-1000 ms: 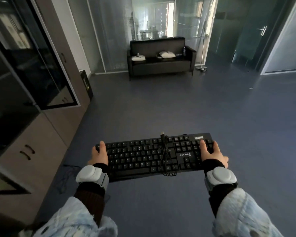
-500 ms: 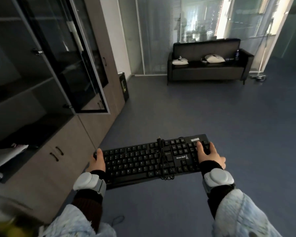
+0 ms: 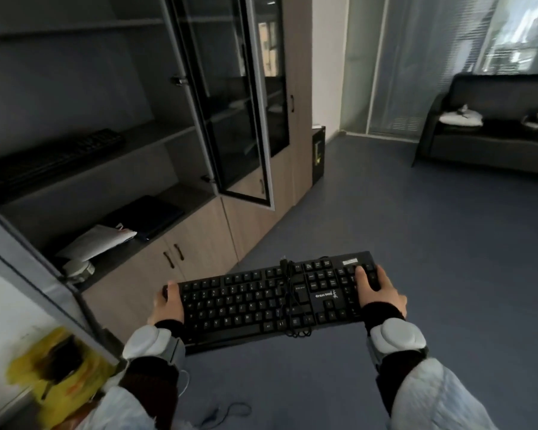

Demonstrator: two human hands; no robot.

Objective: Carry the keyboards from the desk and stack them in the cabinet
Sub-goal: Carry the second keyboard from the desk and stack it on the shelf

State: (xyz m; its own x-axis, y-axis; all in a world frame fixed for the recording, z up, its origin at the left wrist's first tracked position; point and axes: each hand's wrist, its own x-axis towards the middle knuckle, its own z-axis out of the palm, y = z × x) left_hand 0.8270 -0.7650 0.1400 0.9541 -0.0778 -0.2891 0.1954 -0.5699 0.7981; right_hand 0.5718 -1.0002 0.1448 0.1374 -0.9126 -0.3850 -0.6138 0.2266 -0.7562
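Observation:
I hold a black keyboard (image 3: 261,299) level in front of me, its cable (image 3: 292,305) wound around its middle. My left hand (image 3: 166,304) grips its left end and my right hand (image 3: 378,291) grips its right end. To the left stands the open cabinet (image 3: 156,141) with grey shelves. Another black keyboard (image 3: 53,159) lies on its middle shelf, far left and dim.
A glass cabinet door (image 3: 230,97) stands swung open toward the room. On the lower shelf lie a dark laptop (image 3: 146,215), white papers (image 3: 97,243) and a small round object (image 3: 78,268). Something yellow and blurred (image 3: 53,370) is at the lower left, a dark sofa (image 3: 491,125) at the far right.
My view has swung left toward the cabinet, whose open shelves and stored keyboard now show. The keyboard stays held in both hands.

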